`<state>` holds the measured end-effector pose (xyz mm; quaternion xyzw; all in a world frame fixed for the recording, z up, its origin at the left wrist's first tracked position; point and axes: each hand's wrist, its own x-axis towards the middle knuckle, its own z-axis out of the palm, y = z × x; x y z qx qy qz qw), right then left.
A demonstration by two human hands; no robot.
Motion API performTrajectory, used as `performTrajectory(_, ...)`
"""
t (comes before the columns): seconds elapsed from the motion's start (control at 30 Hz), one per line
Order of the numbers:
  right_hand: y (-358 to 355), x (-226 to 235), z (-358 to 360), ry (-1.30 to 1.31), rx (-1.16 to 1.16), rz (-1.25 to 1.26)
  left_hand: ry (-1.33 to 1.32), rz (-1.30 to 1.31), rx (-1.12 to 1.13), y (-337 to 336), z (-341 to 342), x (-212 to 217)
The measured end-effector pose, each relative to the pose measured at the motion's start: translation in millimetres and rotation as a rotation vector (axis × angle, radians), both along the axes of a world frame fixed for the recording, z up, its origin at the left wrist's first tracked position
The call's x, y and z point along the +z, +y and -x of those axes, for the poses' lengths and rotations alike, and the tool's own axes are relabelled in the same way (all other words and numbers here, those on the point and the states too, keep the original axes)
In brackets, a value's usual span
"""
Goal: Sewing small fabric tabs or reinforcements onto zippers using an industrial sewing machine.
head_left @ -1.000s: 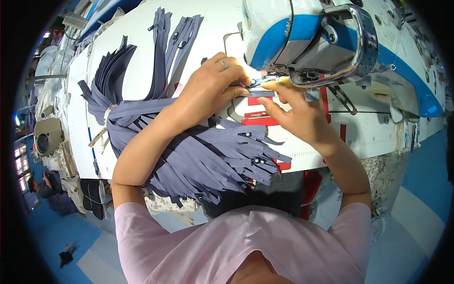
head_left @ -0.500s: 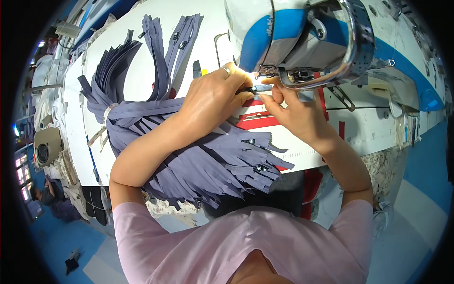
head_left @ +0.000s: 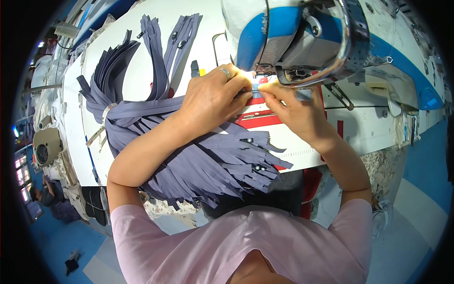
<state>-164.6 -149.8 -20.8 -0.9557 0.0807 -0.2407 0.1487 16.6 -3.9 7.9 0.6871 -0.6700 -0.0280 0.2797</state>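
My left hand (head_left: 208,98) and my right hand (head_left: 299,110) meet under the head of a white and blue sewing machine (head_left: 288,35). Between their fingertips, close to the lit needle area, is the end of a grey-blue zipper (head_left: 256,90). Both hands pinch it with thumb and forefinger. Most of that zipper is hidden by my fingers. Beneath my left forearm lies a thick bundle of zippers (head_left: 203,163) in the same colour, gathered by a pale tie (head_left: 109,112). Some dark sliders show at its loose ends.
Two zipper ends (head_left: 183,38) with dark sliders stretch across the white table (head_left: 127,23). Red strips (head_left: 260,122) mark the machine bed. A chrome guard (head_left: 350,42) curves close above my right hand. At far left, another person (head_left: 47,191) is some way off.
The dark slider that showed between my hands is now out of sight. My right fingers have shifted slightly left and closed up on the zipper. My left hand has barely moved.
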Motion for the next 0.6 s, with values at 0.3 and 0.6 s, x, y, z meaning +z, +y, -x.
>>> performTrajectory(0.3, -1.6, 14.1, -7.3, -0.19, 0.079, -0.118, 0.057, -0.002, 0.073, -3.6, -3.9, -5.4)
performTrajectory(0.6, -5.6, 14.4, -17.6, -0.181, -0.007, 0.073, 0.01, 0.056, 0.071, -11.8, -17.2, -16.0)
